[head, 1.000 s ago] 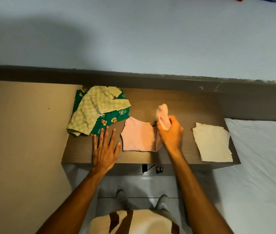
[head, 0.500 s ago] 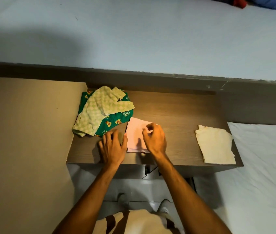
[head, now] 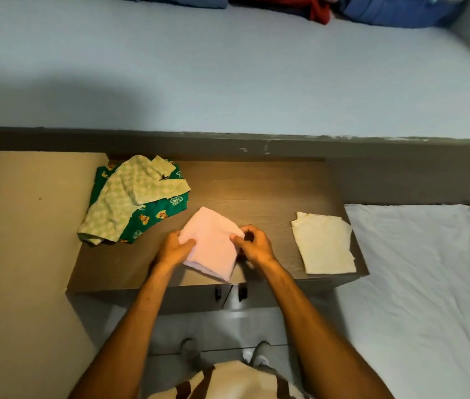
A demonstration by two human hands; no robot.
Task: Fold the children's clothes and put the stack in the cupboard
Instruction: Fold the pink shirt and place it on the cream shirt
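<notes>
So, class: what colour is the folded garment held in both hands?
Pale pink garment, plain with no pattern, seen in the head view.

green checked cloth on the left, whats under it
Under the green checked cloth lies a dark green printed garment, showing along its right and near edges. Anything else beneath is covered; both sit on the wooden cabinet top.

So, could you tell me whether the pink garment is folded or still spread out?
Folded. The pink garment is a compact layered packet, both hands gripping its side edges: left hand, right hand.
</notes>
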